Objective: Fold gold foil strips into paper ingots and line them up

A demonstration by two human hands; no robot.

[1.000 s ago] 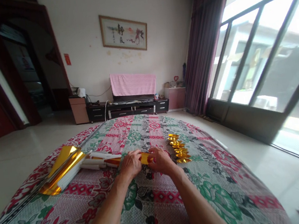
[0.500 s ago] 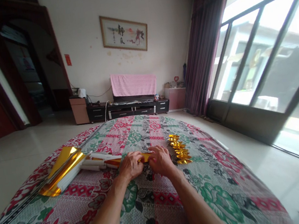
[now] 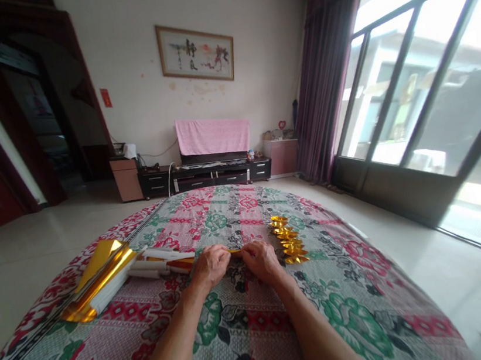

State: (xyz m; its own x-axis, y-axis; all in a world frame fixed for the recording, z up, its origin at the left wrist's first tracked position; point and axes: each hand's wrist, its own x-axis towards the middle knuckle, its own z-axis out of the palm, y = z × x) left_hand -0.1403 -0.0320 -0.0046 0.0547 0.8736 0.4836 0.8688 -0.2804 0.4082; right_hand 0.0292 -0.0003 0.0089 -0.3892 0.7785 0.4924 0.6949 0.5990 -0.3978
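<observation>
Left hand (image 3: 212,264) and right hand (image 3: 260,260), grips closed, pinch a narrow, shiny gold foil strip (image 3: 235,251); uneven tension could tear it.

A narrow strip of shiny gold paper (image 3: 234,252) stretches crosswise, nearly level, between the left hand (image 3: 211,265) and the right hand (image 3: 262,261); only its short middle shows, both ends being hidden by the fingers (image 3: 222,253).

Daylight from the glazed doors (image 3: 394,183) at right, panes (image 3: 464,109) blown out, glare on the tiled floor (image 3: 402,235), left doorway (image 3: 47,140) near black, wide-angle distortion leaning verticals at the edges, gold foil roll (image 3: 111,272) throwing bright highlights, gold strip (image 3: 235,252) too soft for detail.
</observation>
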